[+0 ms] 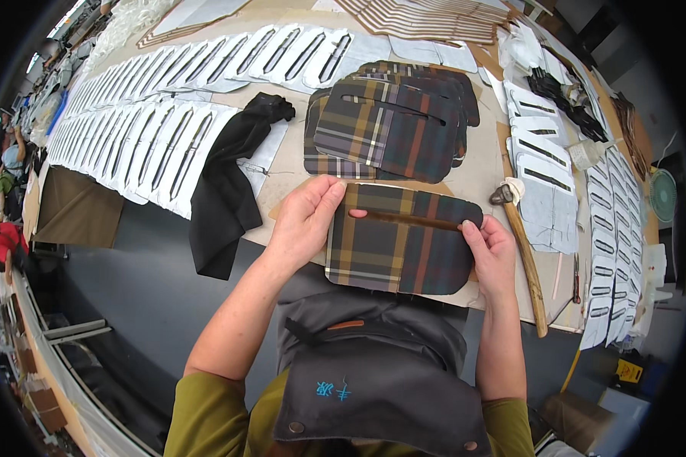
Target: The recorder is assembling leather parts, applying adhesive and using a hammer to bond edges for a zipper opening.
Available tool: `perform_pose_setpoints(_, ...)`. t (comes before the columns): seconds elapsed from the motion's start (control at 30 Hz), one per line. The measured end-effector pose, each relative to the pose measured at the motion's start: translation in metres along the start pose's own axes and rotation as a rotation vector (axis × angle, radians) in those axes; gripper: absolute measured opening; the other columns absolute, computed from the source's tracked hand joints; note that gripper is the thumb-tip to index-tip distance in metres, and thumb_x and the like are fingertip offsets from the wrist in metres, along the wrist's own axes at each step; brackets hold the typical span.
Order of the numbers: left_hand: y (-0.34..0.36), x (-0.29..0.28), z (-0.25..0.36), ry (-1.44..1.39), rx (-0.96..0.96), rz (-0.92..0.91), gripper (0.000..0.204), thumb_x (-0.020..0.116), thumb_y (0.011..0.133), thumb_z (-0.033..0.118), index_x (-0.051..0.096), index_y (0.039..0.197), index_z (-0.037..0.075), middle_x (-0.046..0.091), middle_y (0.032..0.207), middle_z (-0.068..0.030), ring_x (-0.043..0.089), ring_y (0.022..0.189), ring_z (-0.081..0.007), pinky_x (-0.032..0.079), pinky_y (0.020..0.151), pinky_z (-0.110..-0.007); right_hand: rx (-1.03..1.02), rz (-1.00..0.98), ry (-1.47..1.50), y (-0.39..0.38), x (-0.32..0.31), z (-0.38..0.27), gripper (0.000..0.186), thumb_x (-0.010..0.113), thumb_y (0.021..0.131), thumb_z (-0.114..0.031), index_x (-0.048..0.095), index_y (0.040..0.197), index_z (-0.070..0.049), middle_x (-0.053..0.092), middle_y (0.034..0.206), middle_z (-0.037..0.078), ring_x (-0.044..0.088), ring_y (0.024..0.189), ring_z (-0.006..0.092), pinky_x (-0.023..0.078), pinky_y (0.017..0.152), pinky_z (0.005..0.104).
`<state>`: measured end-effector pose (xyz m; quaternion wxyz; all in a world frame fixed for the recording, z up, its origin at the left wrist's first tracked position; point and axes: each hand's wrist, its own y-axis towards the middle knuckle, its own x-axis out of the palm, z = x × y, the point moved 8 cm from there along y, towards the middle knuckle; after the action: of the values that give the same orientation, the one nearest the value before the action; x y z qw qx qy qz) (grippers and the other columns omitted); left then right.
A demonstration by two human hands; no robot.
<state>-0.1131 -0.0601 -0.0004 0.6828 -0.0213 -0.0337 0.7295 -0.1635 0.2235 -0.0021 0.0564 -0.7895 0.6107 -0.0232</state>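
A plaid fabric panel [404, 263] with rounded corners is held up in front of me by both hands. A long narrow slot runs across its upper half, with a brown strip along it. My left hand [309, 217] is closed on the panel's upper left edge, and a fingertip shows through the slot's left end. My right hand [495, 247] pinches the right edge beside the slot's other end. Some fingers of both hands are hidden behind the panel. Just beyond it lies a loose pile of similar plaid panels [351, 126], the top one slotted too.
A hammer [524, 259] with a wooden handle lies right of my right hand. Black cloth [229, 183] hangs over the near table edge at left. Rows of white slotted pieces [137, 145] cover the far left; more white pieces [537, 145] lie at right.
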Motion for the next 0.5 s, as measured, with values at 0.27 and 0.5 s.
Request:
perform_pose_setpoints(0.27, -0.004, 0.013, 0.016, 0.104, 0.030, 0.076, 0.012, 0.061, 0.103, 0.009, 0.065, 0.110, -0.001, 0.072, 0.090, -0.0048, 0.065, 0.083, -0.0111, 0.052, 0.078, -0.027, -0.036, 0.083, 0.028, -0.005, -0.009, 0.000, 0.019, 0.065, 0.104, -0.018, 0.066, 0.094, -0.001, 0.070, 0.089, 0.000, 0.059, 0.079, 0.0032, 0.050, 0.071, 0.0220)
perform_pose_setpoints(0.5, -0.001, 0.005, 0.019, 0.319, 0.132, 0.129, 0.012, 0.060, 0.104, 0.011, 0.063, 0.112, 0.002, 0.064, 0.087, 0.0032, 0.054, 0.080, -0.0032, 0.046, 0.072, -0.021, -0.058, 0.058, 0.180, -0.001, -0.005, 0.007, 0.030, 0.060, 0.107, -0.024, 0.074, 0.101, 0.002, 0.071, 0.087, 0.001, 0.060, 0.077, 0.0040, 0.049, 0.069, 0.0210)
